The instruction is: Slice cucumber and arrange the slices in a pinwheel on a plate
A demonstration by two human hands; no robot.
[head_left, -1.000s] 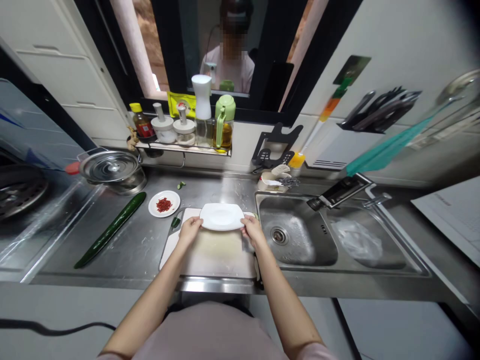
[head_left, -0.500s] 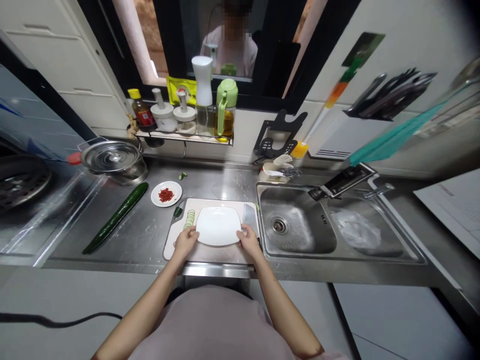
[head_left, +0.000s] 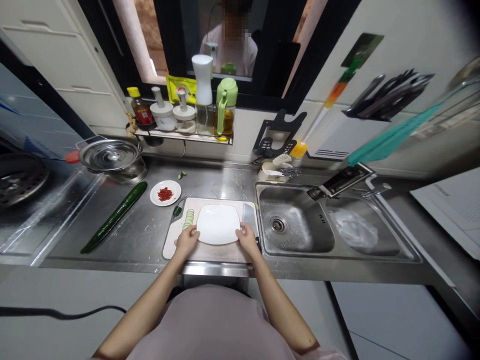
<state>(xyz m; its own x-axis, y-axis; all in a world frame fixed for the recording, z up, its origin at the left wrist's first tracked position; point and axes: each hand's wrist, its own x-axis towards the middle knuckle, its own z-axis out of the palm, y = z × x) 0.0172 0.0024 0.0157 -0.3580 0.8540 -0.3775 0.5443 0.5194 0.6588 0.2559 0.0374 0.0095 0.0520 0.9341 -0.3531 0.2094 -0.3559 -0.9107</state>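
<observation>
Countertop (head_left: 142,240) of stainless steel runs left to right across the scene. A sink (head_left: 296,210) is set into its right half.

A lidded pot (head_left: 110,157) stands at the far left, well apart from the work area. A whole cucumber (head_left: 116,216) lies at a slant on the left of the countertop, uncut and clear of the board.

The cutting board (head_left: 210,252) sits at the near edge, just left of the sink and directly in front of the person. A white plate (head_left: 218,224) with rounded corners lies over the middle of the board. Whether it rests on the board or is held just above it cannot be told.

The left hand (head_left: 186,240) grips the plate's near left corner and the right hand (head_left: 248,237) its near right corner. The fingers of each are curled onto the rim. A grip on both sides keeps the plate level and square to the board.

A knife (head_left: 248,214) lies flat on the board, just right of the plate. A small dish (head_left: 174,190) of red pieces sits beyond the board's far left corner. Cucumber slices (head_left: 189,219) are stacked in a row on the board, touching or just beside the plate's left edge.
</observation>
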